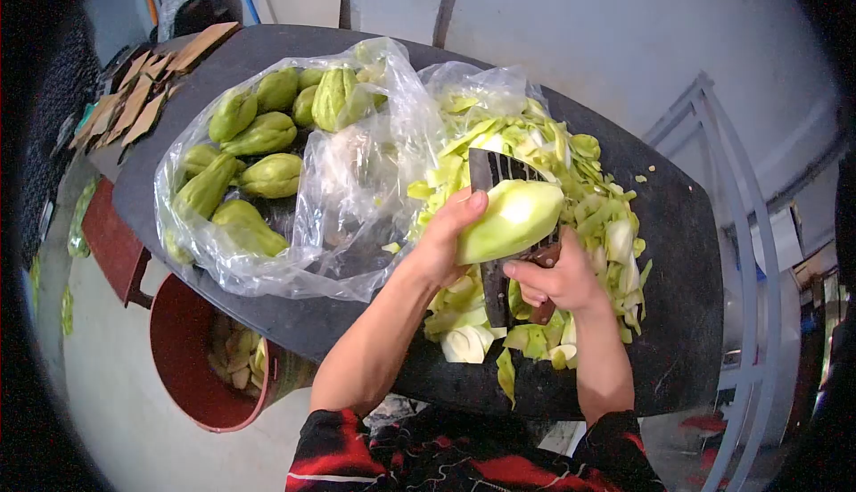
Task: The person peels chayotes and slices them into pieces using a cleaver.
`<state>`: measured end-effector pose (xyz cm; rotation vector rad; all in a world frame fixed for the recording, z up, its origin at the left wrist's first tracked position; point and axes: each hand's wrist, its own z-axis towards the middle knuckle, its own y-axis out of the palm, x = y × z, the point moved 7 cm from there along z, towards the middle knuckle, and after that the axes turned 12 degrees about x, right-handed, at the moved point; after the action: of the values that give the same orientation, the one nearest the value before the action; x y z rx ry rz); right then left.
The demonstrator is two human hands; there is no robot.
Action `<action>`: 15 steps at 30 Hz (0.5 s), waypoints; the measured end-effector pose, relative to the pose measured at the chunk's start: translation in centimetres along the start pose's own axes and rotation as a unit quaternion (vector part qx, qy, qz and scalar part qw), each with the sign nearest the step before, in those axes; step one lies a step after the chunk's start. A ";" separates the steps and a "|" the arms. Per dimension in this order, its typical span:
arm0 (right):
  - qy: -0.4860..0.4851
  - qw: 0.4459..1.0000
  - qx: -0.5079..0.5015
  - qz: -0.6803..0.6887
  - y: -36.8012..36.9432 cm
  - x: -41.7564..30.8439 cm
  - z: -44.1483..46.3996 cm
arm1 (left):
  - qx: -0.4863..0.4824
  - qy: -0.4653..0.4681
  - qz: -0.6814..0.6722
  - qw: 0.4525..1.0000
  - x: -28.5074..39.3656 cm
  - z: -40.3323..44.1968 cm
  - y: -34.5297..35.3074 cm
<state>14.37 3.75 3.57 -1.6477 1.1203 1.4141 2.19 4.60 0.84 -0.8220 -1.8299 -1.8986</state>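
Note:
A peeled pale green chayote point(513, 220) is held in my left hand point(453, 231), with the thumb on its upper left side. My right hand point(562, 276) is wrapped round the brown handle of a wide dark blade point(495, 291), which lies behind and below the chayote. Under and around both hands spreads a heap of green peelings point(615, 233). To the left, an open clear plastic bag point(348, 189) holds several unpeeled chayotes point(263, 133).
All this rests on a dark table point(678, 314). Below its left edge stands a red bucket point(178, 358) with pale pieces inside, near a reddish-brown stool point(114, 242). Broken wooden pieces point(134, 104) lie at the upper left. A grey metal railing point(758, 287) rises at the right.

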 end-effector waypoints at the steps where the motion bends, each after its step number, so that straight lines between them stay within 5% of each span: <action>1: -0.005 1.000 -0.004 0.002 0.2 -0.1 0.0 | 0.000 -0.002 0.000 1.000 0.0 -0.1 0.2; 15: -0.007 0.997 0.003 0.075 1.0 0.6 0.3 | 0.044 0.056 0.011 0.997 0.0 0.0 0.6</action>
<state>13.33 3.53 2.93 -1.5743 1.2631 1.5111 2.55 4.54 1.28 -0.6898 -1.8150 -1.7992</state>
